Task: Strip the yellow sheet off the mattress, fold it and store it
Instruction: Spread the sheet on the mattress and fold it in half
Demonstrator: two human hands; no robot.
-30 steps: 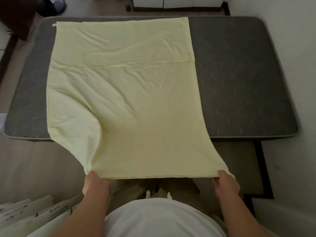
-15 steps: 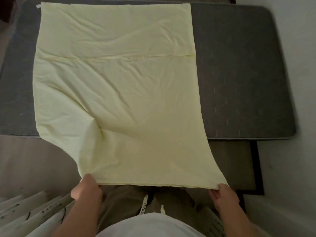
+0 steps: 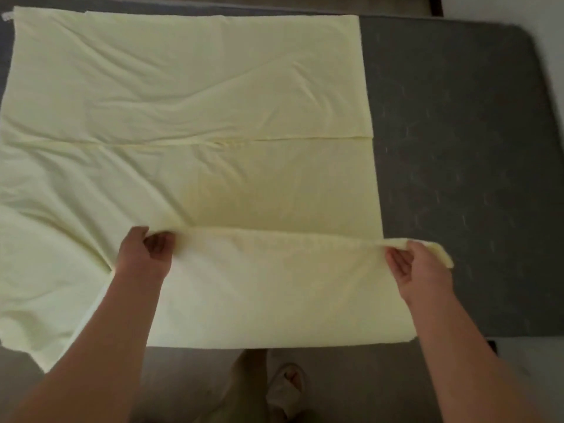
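The yellow sheet [image 3: 189, 123] is seen spread over the left and middle part of a dark grey mattress [image 3: 464, 154], whose right part is left bare. The near edge of the sheet is lifted and carried over the fabric beneath, so that a doubled band is formed across the front — its fold lies along the near edge of the mattress, and its free edge is stretched between the two hands. The left hand [image 3: 146, 254] is closed on that edge at the left end of the band, with the fingers curled in and the cloth pinched between thumb and fingers. The right hand [image 3: 412, 264] is closed on the opposite corner, which is gripped between thumb and fingers and hangs slightly past the hand over the bare mattress. Both forearms are extended from the bottom of the view, well apart from each other. A straight crease is seen running across the sheet at about mid-height, and soft wrinkles are spread over its far half. At the left, a loose part of the sheet droops past the near mattress edge — toward the floor [image 3: 189, 380]. A foot in a light slipper [image 3: 287, 386] is visible on the floor between the arms.
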